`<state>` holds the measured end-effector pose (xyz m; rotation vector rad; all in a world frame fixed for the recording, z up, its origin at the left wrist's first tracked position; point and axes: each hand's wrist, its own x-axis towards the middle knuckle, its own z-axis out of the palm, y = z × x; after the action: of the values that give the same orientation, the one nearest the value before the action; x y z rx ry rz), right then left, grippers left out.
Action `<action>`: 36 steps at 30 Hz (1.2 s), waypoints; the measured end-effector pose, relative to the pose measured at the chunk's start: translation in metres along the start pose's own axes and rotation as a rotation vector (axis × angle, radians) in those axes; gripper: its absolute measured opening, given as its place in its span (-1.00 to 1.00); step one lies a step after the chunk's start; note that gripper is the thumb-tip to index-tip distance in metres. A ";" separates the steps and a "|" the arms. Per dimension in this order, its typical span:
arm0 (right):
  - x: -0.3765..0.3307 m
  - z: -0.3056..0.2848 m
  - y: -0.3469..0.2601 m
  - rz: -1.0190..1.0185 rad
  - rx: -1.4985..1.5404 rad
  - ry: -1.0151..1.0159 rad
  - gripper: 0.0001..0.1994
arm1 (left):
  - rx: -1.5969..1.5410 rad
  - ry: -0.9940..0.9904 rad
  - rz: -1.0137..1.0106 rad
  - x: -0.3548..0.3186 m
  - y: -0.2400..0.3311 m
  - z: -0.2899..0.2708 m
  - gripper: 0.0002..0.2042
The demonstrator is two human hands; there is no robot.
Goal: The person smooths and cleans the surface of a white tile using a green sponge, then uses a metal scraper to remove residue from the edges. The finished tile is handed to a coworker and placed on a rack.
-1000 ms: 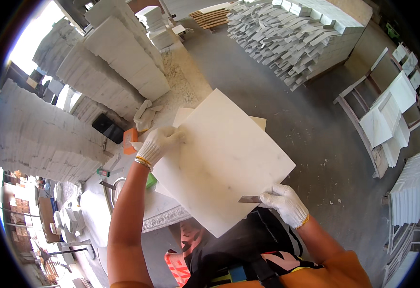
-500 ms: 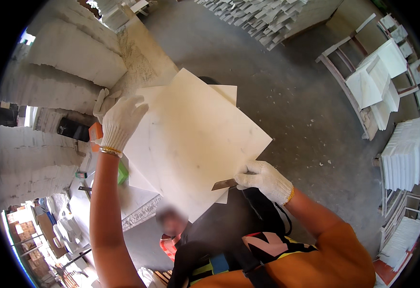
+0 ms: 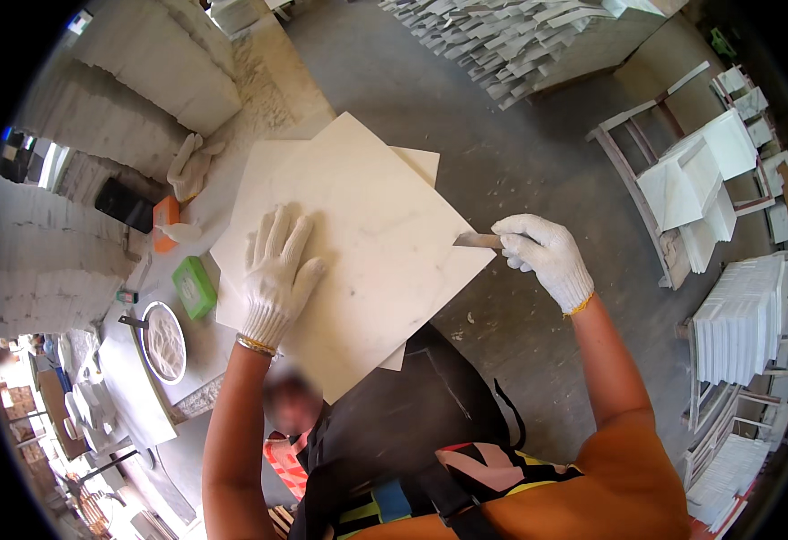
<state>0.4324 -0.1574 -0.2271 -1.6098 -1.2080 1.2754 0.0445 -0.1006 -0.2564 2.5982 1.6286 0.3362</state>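
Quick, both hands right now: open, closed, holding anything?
Left hand: open, palm down on the slab.
Right hand: closed, holding the blade.

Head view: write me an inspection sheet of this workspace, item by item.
Surface: stone bench, stained brown toward its far end.
Job's things: upper tile lies askew on lower tile; metal blade at upper tile's right-hand corner, contact unclear.
Clutter: green box, orange box, round bowl, flat black object, spare glove.
Grips: left grip gloved, spread on upper tile; right grip gloved, closed on metal blade.
Cables: nothing seen near either grip.
Surroundings: stone slabs at left; stacked white tiles at right; grey floor.
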 end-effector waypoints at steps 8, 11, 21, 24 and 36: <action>0.000 0.001 0.009 -0.202 -0.240 -0.028 -0.81 | 0.017 -0.011 -0.007 -0.004 -0.003 0.001 -0.40; 0.001 -0.002 0.019 -0.350 -0.382 0.004 -0.82 | 0.009 -0.014 -0.010 -0.003 0.000 -0.002 -0.40; -0.005 -0.002 0.018 -0.529 -0.564 0.022 -0.71 | 0.014 -0.009 -0.006 -0.002 0.000 0.000 -0.40; -0.010 0.004 0.021 -0.390 -0.429 0.045 -0.75 | 0.011 -0.008 -0.008 -0.002 0.000 0.000 -0.40; -0.014 0.027 0.015 -0.510 -0.388 0.043 -0.75 | 0.006 -0.009 -0.004 -0.001 0.002 -0.004 -0.41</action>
<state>0.4083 -0.1753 -0.2441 -1.4352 -1.7766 0.7094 0.0453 -0.1023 -0.2521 2.5966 1.6340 0.3197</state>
